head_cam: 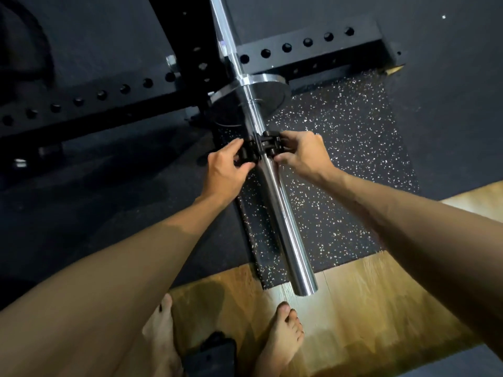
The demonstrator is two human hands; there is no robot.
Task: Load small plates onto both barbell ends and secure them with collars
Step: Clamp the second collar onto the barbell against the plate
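A chrome barbell sleeve (283,221) runs from the rack toward me, its end above the wooden floor. A small dark plate (231,107) with a shiny rim sits on the sleeve against the inner shoulder. Partway down the sleeve, a gap away from the plate, a black clamp collar (261,148) wraps the sleeve. My left hand (226,170) grips the collar's left side with curled fingers and thumb. My right hand (302,153) pinches the collar's right side, where its lever sits.
A black rack (89,96) with rows of holes stands to the left and behind the bar. Under the sleeve lies a speckled rubber mat (353,148). My bare feet (280,341) stand on the wooden floor, with a black object (215,355) between them.
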